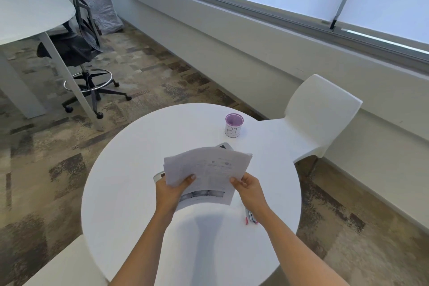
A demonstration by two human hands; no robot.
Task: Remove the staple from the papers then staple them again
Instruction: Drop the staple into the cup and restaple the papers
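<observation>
Both hands, left (170, 189) and right (248, 189), grip the papers (209, 169) between them above the table (130, 181).

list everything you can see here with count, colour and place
papers: one stack, white printed, held over the table
table: one, white round, centre
cup: one, purple, white label, table's far side
pens: a few, pink and grey, table near right wrist
hidden objects: two, greyish, peeking from behind papers, unidentifiable
plastic chairs: two, white, right and bottom left
office chair: one, black, far left
desk: one, white, far left
left hand: grips papers' lower left edge
right hand: pinches papers' right edge
</observation>
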